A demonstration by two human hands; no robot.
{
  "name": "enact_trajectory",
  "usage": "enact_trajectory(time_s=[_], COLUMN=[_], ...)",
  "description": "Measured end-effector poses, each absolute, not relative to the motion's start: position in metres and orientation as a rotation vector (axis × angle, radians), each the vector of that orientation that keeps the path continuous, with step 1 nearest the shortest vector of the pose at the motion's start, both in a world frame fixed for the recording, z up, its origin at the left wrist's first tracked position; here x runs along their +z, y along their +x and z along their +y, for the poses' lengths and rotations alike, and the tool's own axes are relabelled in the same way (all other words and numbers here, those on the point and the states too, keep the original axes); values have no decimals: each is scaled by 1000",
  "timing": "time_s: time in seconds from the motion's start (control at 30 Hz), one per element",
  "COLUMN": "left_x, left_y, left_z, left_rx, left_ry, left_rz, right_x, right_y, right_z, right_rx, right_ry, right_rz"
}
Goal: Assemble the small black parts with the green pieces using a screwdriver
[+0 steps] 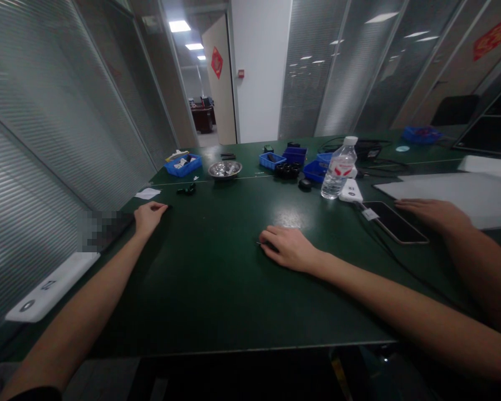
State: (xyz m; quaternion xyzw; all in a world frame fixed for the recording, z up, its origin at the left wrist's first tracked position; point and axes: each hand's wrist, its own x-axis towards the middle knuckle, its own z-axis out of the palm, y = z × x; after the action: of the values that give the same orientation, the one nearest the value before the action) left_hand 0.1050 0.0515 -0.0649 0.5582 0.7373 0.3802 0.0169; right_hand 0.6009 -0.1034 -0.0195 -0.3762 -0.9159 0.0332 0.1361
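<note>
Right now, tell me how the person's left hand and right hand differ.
The left hand sits at the far left, near the white paper; the right hand is closer to the middle. The left hand pinches a small dark piece at its fingertips; the right hand curls around a slim object, mostly hidden. Both are bare and low over the green table.

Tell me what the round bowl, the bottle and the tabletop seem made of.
Bowl: probably polished stainless steel, from its bright silvery glints. Bottle: likely clear, glossy plastic; the liquid shows through. Tabletop: smooth, semi-gloss green, softly reflecting light; whether paint, laminate or mat, I can't tell.
</note>
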Motion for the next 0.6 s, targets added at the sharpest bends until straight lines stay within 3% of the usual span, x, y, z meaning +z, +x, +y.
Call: enact_trajectory(time_s=[0.6], left_x=[-66], left_y=[106], left_z=[66], left_rx=[1355], left_ry=[1442], left_rz=[2222], right_x=[-21], right_y=[599], right_z=[-105], right_rx=[84], right_ry=[-1097], right_rz=[-2644])
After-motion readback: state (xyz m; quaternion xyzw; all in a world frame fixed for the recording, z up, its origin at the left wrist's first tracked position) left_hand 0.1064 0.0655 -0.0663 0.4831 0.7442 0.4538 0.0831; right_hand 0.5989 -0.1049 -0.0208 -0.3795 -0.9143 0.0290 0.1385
